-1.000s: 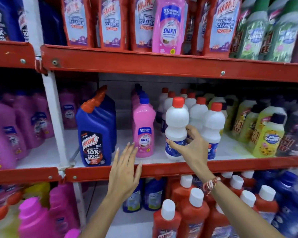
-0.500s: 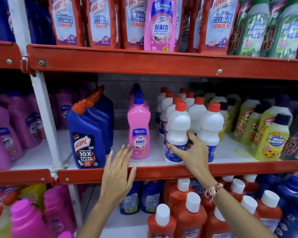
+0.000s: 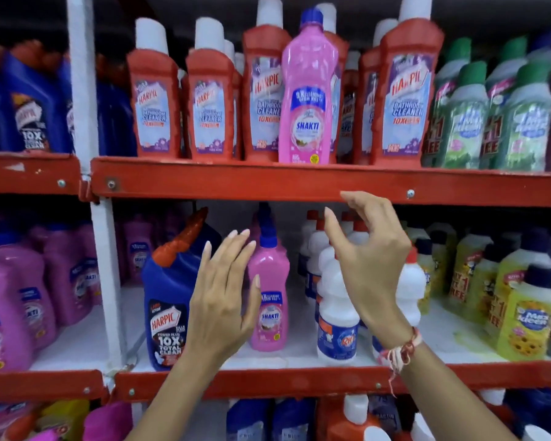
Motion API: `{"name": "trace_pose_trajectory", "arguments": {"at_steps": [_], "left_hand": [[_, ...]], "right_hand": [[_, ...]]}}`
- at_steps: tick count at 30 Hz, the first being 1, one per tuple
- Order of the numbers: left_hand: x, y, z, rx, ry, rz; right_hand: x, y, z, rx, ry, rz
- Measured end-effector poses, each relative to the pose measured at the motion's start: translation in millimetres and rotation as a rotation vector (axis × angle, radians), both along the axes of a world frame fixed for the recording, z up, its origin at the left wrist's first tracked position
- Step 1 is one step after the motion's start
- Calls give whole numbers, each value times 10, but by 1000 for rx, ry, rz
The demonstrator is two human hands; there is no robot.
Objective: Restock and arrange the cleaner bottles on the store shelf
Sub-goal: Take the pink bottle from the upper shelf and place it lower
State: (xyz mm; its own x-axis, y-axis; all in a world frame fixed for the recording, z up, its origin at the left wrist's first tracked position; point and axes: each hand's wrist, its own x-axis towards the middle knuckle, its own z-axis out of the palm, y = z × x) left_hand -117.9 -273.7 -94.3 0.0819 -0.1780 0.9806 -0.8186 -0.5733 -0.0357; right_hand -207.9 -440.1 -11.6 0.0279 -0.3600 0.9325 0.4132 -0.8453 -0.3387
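Note:
A pink Shakti bottle (image 3: 309,100) stands among red Harpic bathroom cleaner bottles (image 3: 155,103) on the upper shelf (image 3: 204,183). On the middle shelf stand a blue Harpic bottle (image 3: 166,300), another pink Shakti bottle (image 3: 272,300) and white bottles with red caps (image 3: 336,316). My left hand (image 3: 223,300) is raised in front of the blue and pink bottles, fingers apart, holding nothing. My right hand (image 3: 366,256) hovers in front of the white bottles just under the upper shelf edge, fingers curled apart and empty.
Green cleaner bottles (image 3: 465,113) fill the upper right. Yellow Max Kleen bottles (image 3: 527,316) stand at the middle right. Pink jugs (image 3: 10,310) fill the left bay beyond a white upright post (image 3: 104,265). Red and blue bottles (image 3: 357,415) sit on the lower shelf.
My right hand has let go of the white bottle and risen toward the upper shelf edge. My left hand rose too. The view tilted upward, showing the upper shelf.

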Motion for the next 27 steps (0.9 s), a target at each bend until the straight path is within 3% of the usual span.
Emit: {"name": "trace_pose_trajectory", "arguments": {"at_steps": [6, 13, 27], "left_hand": [[116, 128, 745, -43, -141, 150], [354, 223, 1019, -5, -74, 258], [417, 268, 1017, 10, -41, 153]], "right_hand": [[191, 224, 641, -37, 119, -67], [434, 274, 1188, 80, 393, -107], [401, 313, 1424, 104, 224, -81]]}}
